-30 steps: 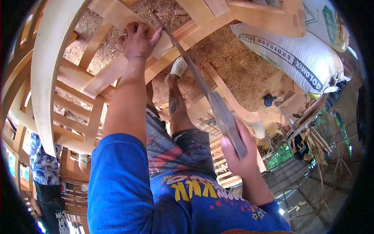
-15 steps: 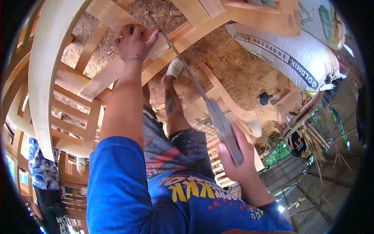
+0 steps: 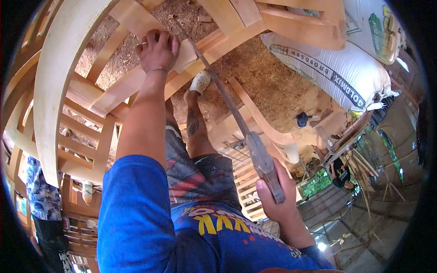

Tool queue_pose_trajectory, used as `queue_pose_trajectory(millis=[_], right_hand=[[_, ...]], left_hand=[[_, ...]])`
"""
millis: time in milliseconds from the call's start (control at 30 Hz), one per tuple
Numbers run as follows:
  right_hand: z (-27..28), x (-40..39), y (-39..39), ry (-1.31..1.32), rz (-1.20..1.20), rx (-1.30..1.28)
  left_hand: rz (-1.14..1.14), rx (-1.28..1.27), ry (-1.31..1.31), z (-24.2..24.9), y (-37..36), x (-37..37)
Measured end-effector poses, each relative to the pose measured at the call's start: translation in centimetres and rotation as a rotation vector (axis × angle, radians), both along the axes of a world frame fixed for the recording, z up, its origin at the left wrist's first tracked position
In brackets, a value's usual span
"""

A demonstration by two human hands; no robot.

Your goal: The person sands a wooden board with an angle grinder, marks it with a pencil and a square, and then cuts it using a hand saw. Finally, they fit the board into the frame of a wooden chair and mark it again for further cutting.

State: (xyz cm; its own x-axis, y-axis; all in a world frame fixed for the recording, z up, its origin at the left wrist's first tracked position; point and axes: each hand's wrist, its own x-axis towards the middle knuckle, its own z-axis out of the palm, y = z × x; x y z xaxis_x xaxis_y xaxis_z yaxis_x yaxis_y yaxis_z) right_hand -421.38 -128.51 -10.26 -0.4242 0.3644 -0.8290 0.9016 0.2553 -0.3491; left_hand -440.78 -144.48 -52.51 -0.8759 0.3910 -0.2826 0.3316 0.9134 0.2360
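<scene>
My right hand (image 3: 278,193) is wrapped round the wooden handle of a handsaw (image 3: 227,100). The long narrow blade slants up and left, crossing the edge of a light wooden board (image 3: 185,57). My left hand (image 3: 158,51) presses on that board with curled fingers, a little left of the blade. The board lies across a curved wooden frame (image 3: 218,52). Below my left forearm are slatted wooden pieces (image 3: 82,142).
A large curved wooden piece (image 3: 52,86) stands at the left. White sacks (image 3: 330,68) lie at the upper right. A curved wooden part (image 3: 261,116) rests below the frame. One person (image 3: 340,172) is at the right, another (image 3: 43,195) at the lower left.
The thumb of my left hand, earlier stretched toward the blade, is now drawn in near the fingers. My right hand and the saw handle sit slightly lower in view.
</scene>
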Motion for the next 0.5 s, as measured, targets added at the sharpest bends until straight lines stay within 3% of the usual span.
queue_pose_trajectory(millis=[67, 233, 333, 400, 500], right_hand=[[-3.8, -1.6, 0.1, 0.104, -0.062, -0.030], [-19.1, -9.5, 0.2, 0.245, -0.056, -0.078], [-16.8, -8.6, -0.4, 0.195, -0.037, -0.046], [-11.2, -4.9, -0.6, 0.193, -0.059, 0.002], [-1.8, -1.8, -0.1, -0.013, -0.093, -0.053]], left_hand=[[-0.007, -0.017, -0.005, 0.2, 0.4, 0.0], [0.002, 0.005, 0.006, 0.6, 0.4, 0.0], [-0.005, 0.009, 0.059, 0.4, 0.5, -0.1], [-0.013, 0.019, 0.055, 0.2, 0.3, -0.2], [-0.007, 0.025, 0.053, 0.2, 0.1, 0.0]])
